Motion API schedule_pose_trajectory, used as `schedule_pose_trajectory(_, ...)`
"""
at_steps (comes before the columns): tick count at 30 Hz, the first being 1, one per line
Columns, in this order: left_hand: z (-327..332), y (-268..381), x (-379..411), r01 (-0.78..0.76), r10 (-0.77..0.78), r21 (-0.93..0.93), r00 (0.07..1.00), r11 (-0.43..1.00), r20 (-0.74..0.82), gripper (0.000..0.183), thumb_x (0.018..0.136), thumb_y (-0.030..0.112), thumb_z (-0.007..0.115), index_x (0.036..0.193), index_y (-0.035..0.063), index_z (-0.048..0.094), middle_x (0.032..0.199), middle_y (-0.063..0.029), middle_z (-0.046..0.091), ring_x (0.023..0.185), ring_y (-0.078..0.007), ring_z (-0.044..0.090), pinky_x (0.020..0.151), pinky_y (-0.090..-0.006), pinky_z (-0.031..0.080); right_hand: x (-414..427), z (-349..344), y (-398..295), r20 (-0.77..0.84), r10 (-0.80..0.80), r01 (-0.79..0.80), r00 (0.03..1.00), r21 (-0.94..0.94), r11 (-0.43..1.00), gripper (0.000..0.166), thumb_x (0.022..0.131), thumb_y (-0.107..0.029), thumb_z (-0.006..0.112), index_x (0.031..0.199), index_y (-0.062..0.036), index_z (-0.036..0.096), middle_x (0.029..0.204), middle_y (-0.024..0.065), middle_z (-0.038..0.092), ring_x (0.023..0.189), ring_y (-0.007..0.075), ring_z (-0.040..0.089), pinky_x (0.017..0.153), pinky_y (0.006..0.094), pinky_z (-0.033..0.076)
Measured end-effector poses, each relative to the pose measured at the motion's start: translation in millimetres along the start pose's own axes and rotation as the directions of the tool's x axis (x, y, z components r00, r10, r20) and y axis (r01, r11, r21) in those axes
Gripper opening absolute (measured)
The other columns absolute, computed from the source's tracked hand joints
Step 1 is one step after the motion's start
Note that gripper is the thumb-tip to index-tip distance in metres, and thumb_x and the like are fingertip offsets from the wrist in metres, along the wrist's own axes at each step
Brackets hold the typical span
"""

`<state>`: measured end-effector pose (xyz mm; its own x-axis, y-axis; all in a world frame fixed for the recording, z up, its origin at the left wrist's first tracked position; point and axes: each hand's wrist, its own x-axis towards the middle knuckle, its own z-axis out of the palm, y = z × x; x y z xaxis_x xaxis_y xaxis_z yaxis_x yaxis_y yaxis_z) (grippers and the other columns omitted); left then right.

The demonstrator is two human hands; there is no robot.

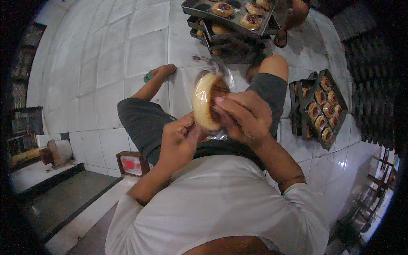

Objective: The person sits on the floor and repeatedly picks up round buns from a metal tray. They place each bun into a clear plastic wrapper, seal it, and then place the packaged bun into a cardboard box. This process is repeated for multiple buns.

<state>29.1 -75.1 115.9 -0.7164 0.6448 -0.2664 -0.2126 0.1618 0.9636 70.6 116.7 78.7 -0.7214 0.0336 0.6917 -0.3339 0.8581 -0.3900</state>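
Note:
A round bread bun [202, 98], pale on one side and browned on the other, is tilted on its edge above my lap. Shiny clear plastic [221, 137] shows around it, partly blurred. My left hand [180, 138] pinches at the bun's lower left edge with thumb and fingers. On the browned side, the fingers of my right hand [247, 116] press against the bun and hide part of that face.
Stacked dark metal trays [220, 17] of buns stand ahead, near another person's leg [293, 19]. To the right is a second stack, its top tray [339, 119] holding several dark-centred buns. A small framed box [132, 164] lies by my left hip on the tiled floor [146, 41].

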Motion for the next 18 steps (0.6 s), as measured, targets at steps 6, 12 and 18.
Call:
schedule_pose_trajectory(6, -39.8, -70.0, 28.7, 0.291, -0.268, -0.131, 0.949, 0.948, 0.168, 0.059, 0.101, 0.049, 0.046, 0.127, -0.0022, 0.061, 0.1, -0.02, 0.07, 0.083, -0.0168, 0.069, 0.066, -0.0277, 0.055, 5.2, 16.3, 10.2, 0.105, 0.199, -0.208, 0.974, 0.082, 0.975, 0.013, 0.082, -0.012, 0.077, 0.089, -0.0027, 0.073, 0.083, 0.0138, 0.072, 0.067, 0.0252, 0.07, 0.059, 0.0324, 0.054)
schedule_pose_trajectory(12, -21.6, -78.4, 95.2, 0.288, -0.12, -0.681, 0.951, 0.673, 0.284, 0.092, 0.087, 0.083, 0.036, 0.149, 0.0155, 0.043, 0.145, -0.0303, 0.043, 0.121, -0.04, 0.056, 0.103, -0.0537, 0.045, 27.5, 0.7, -29.6, 0.225, 0.165, -0.213, 0.96, 0.208, 0.955, 0.01, 0.083, -0.008, 0.077, 0.088, -0.0012, 0.073, 0.083, 0.0129, 0.072, 0.07, 0.0208, 0.071, 0.065, 0.0284, 0.055)
schedule_pose_trajectory(18, -10.8, -57.1, 88.4, 0.493, 0.233, -0.851, 0.819, 0.182, 0.525, 0.082, 0.088, 0.078, 0.045, 0.146, 0.0201, 0.047, 0.145, -0.0307, 0.042, 0.124, -0.0439, 0.054, 0.109, -0.0605, 0.038, -0.8, -39.4, -54.3, 0.298, 0.443, -0.524, 0.845, 0.305, 0.795, 0.013, 0.082, -0.009, 0.079, 0.091, -0.0016, 0.073, 0.085, 0.0101, 0.073, 0.077, 0.0174, 0.071, 0.071, 0.0282, 0.055)
